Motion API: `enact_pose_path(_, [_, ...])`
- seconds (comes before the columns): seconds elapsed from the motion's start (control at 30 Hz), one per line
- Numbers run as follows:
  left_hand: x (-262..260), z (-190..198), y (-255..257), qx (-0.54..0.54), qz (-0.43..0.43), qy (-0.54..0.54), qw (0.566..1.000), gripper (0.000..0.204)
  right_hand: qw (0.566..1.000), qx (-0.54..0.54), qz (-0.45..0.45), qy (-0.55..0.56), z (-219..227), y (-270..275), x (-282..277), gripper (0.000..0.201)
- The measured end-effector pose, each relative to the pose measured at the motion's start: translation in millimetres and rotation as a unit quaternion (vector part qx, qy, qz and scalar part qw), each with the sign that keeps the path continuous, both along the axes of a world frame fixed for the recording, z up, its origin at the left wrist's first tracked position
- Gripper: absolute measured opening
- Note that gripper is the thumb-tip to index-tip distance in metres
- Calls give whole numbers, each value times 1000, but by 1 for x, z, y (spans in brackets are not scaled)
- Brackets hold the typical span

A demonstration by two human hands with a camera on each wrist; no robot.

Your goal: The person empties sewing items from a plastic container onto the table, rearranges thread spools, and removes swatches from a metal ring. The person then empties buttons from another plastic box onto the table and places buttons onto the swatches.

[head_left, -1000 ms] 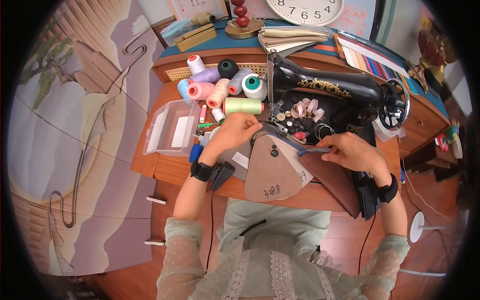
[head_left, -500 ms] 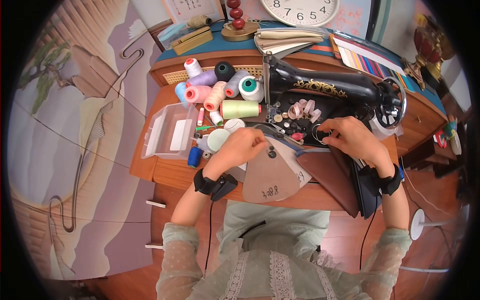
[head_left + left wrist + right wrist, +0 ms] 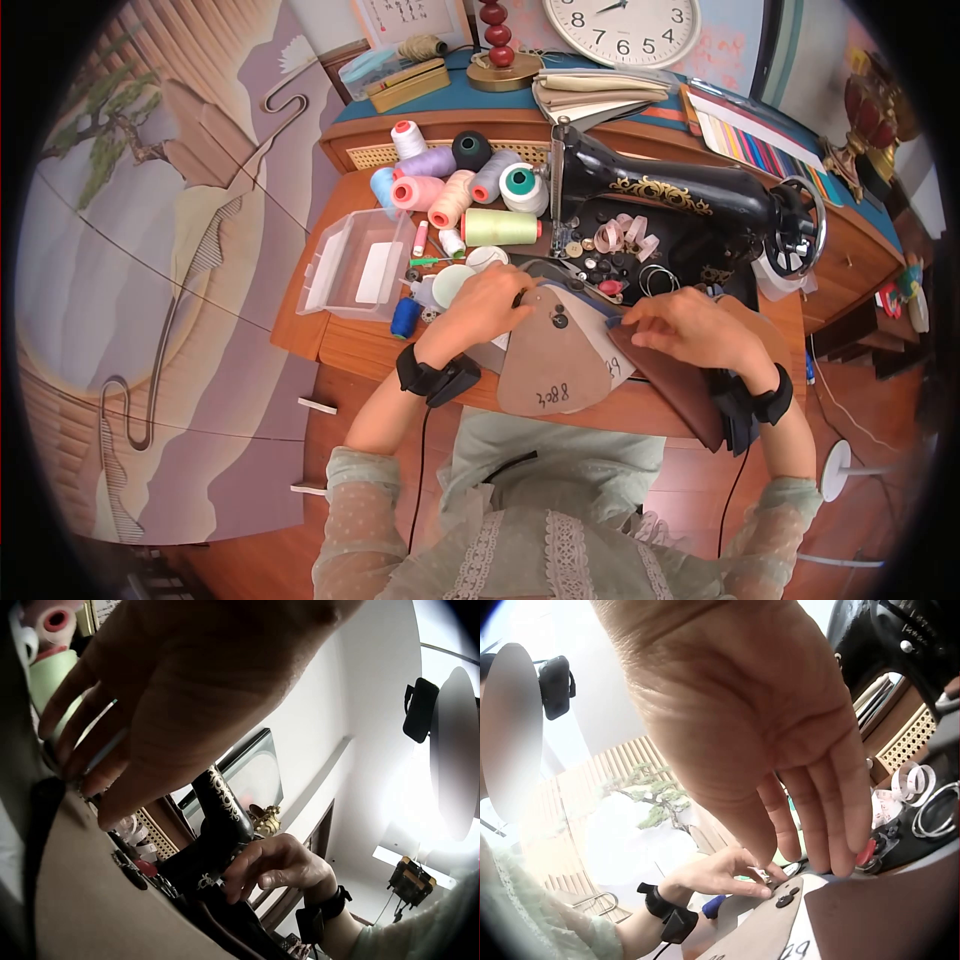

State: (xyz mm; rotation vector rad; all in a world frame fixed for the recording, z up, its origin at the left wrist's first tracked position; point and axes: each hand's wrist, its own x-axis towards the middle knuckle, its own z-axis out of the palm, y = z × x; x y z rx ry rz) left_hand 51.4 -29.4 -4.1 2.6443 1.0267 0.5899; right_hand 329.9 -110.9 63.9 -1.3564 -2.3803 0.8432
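A fan of flat material pieces overhangs the desk's front edge: a tan piece point(image 3: 550, 360) with handwritten digits and dark buttons point(image 3: 560, 321), a pale one behind it, and a reddish-brown piece point(image 3: 672, 388) at right. At the tan piece's upper left end is my left hand point(image 3: 487, 305), its loosely bent fingertips at the edge; in the left wrist view those fingers point(image 3: 73, 727) are spread. My right hand point(image 3: 690, 325) hangs palm down over the brown piece's upper end. The right wrist view shows its fingers point(image 3: 817, 810) nearly straight, tips close to the edge; contact is unclear.
Behind the hands stands a black sewing machine point(image 3: 660, 190), with loose buttons point(image 3: 600, 266), a coiled pink tape point(image 3: 625, 236) and scissors near its base. Thread spools point(image 3: 500, 227) and a clear plastic box point(image 3: 350, 268) are at left. A brown case lies beneath the right forearm.
My right hand has come down from near the wire rings toward the brown piece's top. My left hand stays by the tan piece's upper end. The head view has shifted slightly.
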Motion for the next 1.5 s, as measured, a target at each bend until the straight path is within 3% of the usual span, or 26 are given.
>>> enact_pose_path(0.1, [-8, -1, 4, -12, 25, 10, 1000, 27, 999, -29, 7, 23, -5, -15, -4, 22])
enact_pose_path(0.17, [-14, -2, 10, -51, 88, 3, 995, 28, 996, -76, 49, -7, -7, -28, -4, 24])
enact_pose_path(0.23, [-15, 0, 8, -77, 64, -1, 995, 27, 995, -85, 55, -16, -8, -42, -6, 24])
enact_pose_path(0.3, [-13, 0, 5, -104, 39, -5, 994, 26, 992, -99, 55, 63, -13, -57, -5, 24])
enact_pose_path(0.47, [-7, -4, 1, -122, 41, 2, 992, 13, 976, -167, 142, 3, -25, -85, -17, 22])
enact_pose_path(0.6, [-7, -7, 5, -99, 51, 20, 994, 13, 973, -180, 141, 13, -26, -83, -19, 22])
enact_pose_path(0.7, [-11, -20, 17, -53, 68, -47, 995, 14, 985, -121, 123, 20, -18, -71, -19, 21])
enact_pose_path(0.8, [-11, -24, 20, 29, 92, -45, 994, 13, 993, -51, 58, 91, -10, -54, -20, 18])
enact_pose_path(0.9, [-5, -19, 15, 56, 85, -90, 991, 14, 998, -46, -1, 38, -10, -40, -14, 19])
enact_pose_path(1.1, [-5, 3, 3, -32, 64, -10, 997, 10, 992, -84, 93, 29, -20, -67, -20, 19])
enact_pose_path(1.17, [-9, 15, 3, -75, 93, -30, 992, 11, 979, -165, 117, 20, -28, -81, -21, 19])
enact_pose_path(1.2, [-16, 10, 10, -32, 84, -101, 991, 16, 976, -180, 119, 21, -30, -86, -22, 19])
enact_pose_path(1.23, [-21, 12, 14, -34, 80, -102, 991, 16, 977, -181, 114, 21, -33, -90, -22, 19])
enact_pose_path(1.3, [-27, 22, 18, -58, 199, -157, 966, 25, 977, -181, 101, 46, -36, -96, -20, 19])
enact_pose_path(1.37, [-34, 10, 22, -31, 198, -144, 969, 28, 977, -181, 95, 61, -40, -98, -19, 18])
enact_pose_path(1.5, [-43, -9, 27, -114, 162, -151, 969, 27, 970, -199, 128, 47, -72, -114, -19, 13])
